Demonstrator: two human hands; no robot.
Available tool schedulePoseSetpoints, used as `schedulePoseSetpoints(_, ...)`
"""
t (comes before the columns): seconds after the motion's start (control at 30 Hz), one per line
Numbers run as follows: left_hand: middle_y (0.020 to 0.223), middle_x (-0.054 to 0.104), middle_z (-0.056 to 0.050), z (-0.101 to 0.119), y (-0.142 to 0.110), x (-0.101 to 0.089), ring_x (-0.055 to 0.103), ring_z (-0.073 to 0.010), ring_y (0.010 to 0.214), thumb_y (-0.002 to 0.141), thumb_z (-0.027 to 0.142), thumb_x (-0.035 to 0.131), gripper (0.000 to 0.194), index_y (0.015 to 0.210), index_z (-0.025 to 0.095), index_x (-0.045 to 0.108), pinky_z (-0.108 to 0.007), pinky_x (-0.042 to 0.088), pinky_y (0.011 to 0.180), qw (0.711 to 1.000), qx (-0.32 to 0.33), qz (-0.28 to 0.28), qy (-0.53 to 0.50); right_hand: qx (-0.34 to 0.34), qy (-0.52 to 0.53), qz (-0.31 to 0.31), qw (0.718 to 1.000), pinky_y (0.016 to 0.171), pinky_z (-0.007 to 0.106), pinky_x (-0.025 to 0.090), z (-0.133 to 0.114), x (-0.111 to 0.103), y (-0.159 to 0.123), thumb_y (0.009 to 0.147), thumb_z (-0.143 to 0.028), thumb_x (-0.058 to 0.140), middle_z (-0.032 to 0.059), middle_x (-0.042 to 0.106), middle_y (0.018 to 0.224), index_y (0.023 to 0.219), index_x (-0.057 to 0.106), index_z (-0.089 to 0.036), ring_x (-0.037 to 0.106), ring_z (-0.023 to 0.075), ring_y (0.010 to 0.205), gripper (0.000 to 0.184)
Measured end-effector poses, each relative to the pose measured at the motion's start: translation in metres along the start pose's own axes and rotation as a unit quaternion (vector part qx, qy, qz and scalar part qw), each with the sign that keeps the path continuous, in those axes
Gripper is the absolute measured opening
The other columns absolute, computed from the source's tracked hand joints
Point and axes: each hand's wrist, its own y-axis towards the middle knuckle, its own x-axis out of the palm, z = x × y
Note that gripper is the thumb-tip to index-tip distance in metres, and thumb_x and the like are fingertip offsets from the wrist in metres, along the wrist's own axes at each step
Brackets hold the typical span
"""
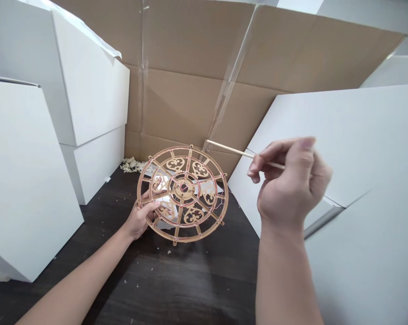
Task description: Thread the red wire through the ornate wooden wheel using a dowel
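Left hand, near centre-left, has its fingers clenched through a round, spoked, tan laser-cut wooden frame, held over dark wood-grain flooring with open room nearer. Right hand, raised clear at right, pinches a slender pale wooden dowel before a smooth white panel.

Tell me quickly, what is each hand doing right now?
Left hand: closed, holding a fretwork wooden wheel.
Right hand: closed, pinching a thin wooden stick.
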Motion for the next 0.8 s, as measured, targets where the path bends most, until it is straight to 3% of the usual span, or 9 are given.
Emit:
schedulePoseSetpoints(0.1,0.113,0.076,-0.013,-0.001,0.000,-0.001,0.075,-0.0243,0.071,0.071,0.037,0.092,0.086,0.149,0.021,0.058,-0.034,0.065,0.068,1.000,0.000,0.004,-0.001,-0.076,-0.068,0.031,0.994,0.044,0.032,0.030,-0.006,0.002,-0.002,0.111,-0.036,0.048,0.0026,0.053,0.060,0.069,0.060,-0.022,0.050,0.0165,0.050,0.046)
schedulePoseSetpoints(0.23,0.109,0.077,-0.012,-0.001,0.001,-0.001,0.074,-0.0245,0.071,0.072,0.038,0.091,0.088,0.151,0.022,0.056,-0.034,0.065,0.067,1.000,0.004,0.002,0.004,-0.241,-0.152,0.147,0.947,0.047,0.032,0.030,-0.007,0.008,-0.004,0.109,-0.027,0.045,0.0012,0.051,0.056,0.063,0.054,-0.021,0.052,0.0160,0.049,0.046)
schedulePoseSetpoints(0.37,0.107,0.077,-0.012,-0.001,0.000,0.000,0.075,-0.0247,0.071,0.072,0.038,0.091,0.087,0.150,0.021,0.056,-0.033,0.065,0.066,1.000,0.003,0.003,0.002,-0.253,-0.159,0.176,0.938,0.051,0.034,0.033,-0.014,0.009,-0.006,0.108,-0.021,0.044,0.0016,0.050,0.058,0.064,0.051,-0.022,0.052,0.0160,0.052,0.044)
schedulePoseSetpoints(0.43,0.108,0.077,-0.012,0.000,0.000,0.001,0.075,-0.0247,0.071,0.072,0.037,0.091,0.087,0.150,0.021,0.057,-0.033,0.065,0.066,1.000,0.002,0.003,0.001,-0.217,-0.154,0.122,0.956,0.048,0.033,0.031,-0.018,0.005,-0.005,0.110,-0.025,0.046,0.0014,0.049,0.057,0.065,0.055,-0.021,0.050,0.0148,0.050,0.046)
schedulePoseSetpoints(0.5,0.110,0.077,-0.012,0.000,0.000,0.001,0.075,-0.0246,0.072,0.071,0.037,0.091,0.088,0.151,0.022,0.056,-0.033,0.065,0.066,1.000,0.002,0.005,0.000,-0.155,-0.128,0.030,0.979,0.043,0.031,0.028,-0.018,-0.001,-0.003,0.112,-0.034,0.051,0.0004,0.049,0.056,0.067,0.059,-0.020,0.047,0.0131,0.046,0.047)
schedulePoseSetpoints(0.6,0.112,0.077,-0.012,0.001,0.000,0.002,0.075,-0.0245,0.073,0.070,0.037,0.092,0.090,0.151,0.022,0.056,-0.033,0.065,0.067,1.000,0.001,0.009,-0.001,-0.069,-0.109,-0.095,0.987,0.040,0.029,0.028,-0.010,-0.009,-0.001,0.112,-0.048,0.054,-0.0007,0.050,0.056,0.073,0.063,-0.020,0.045,0.0119,0.044,0.049)
schedulePoseSetpoints(0.7,0.113,0.077,-0.013,0.001,0.000,0.001,0.075,-0.0239,0.072,0.069,0.037,0.093,0.091,0.150,0.022,0.056,-0.032,0.065,0.067,1.000,-0.002,0.008,-0.005,-0.038,-0.149,-0.151,0.977,0.043,0.028,0.031,0.003,-0.011,-0.001,0.113,-0.055,0.046,-0.0014,0.049,0.054,0.075,0.063,-0.019,0.044,0.0111,0.045,0.055)
schedulePoseSetpoints(0.8,0.116,0.076,-0.013,0.000,0.001,0.001,0.074,-0.0232,0.072,0.068,0.038,0.093,0.089,0.149,0.022,0.058,-0.032,0.064,0.067,1.000,-0.002,0.008,-0.008,-0.034,-0.162,-0.165,0.972,0.044,0.027,0.033,0.014,-0.009,-0.002,0.114,-0.057,0.042,-0.0016,0.050,0.053,0.075,0.063,-0.018,0.046,0.0102,0.044,0.059)
